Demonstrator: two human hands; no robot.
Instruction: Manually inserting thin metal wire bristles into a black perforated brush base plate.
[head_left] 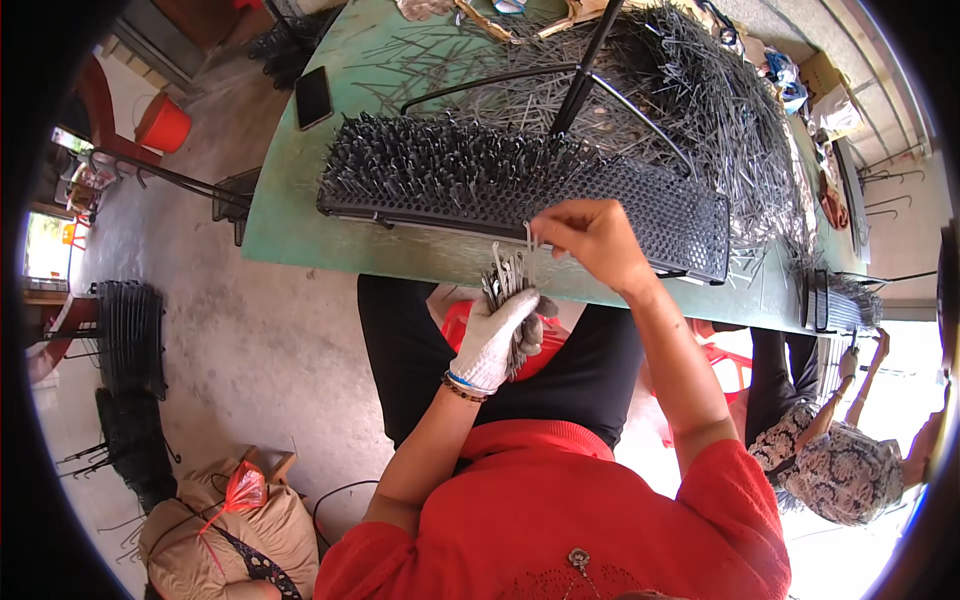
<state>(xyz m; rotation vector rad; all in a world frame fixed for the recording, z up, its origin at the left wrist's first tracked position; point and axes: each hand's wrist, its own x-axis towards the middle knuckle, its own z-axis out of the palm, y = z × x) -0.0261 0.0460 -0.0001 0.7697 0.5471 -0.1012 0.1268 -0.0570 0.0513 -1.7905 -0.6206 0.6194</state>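
A white-and-grey glove covers my left hand (492, 338), which is closed around a bundle of thin metal strips (508, 275) with small curled ends pointing up. Just above the bundle, my bare right hand (602, 245) pinches a single thin metal strip (529, 236) between thumb and fingertips. Both hands are at the front edge of a green table (300, 225). Directly beyond them lies a long black perforated rack (690, 215). Strips stand upright in the holes of its left and middle part, densely packed, while holes show bare at its right end.
A tangled heap of loose metal strips (700, 110) covers the table behind the rack. A black stand (578, 95) with splayed legs rises there. A phone (313, 97) lies at the far left. On the right, another person (835, 460) works at a similar rack (840, 310).
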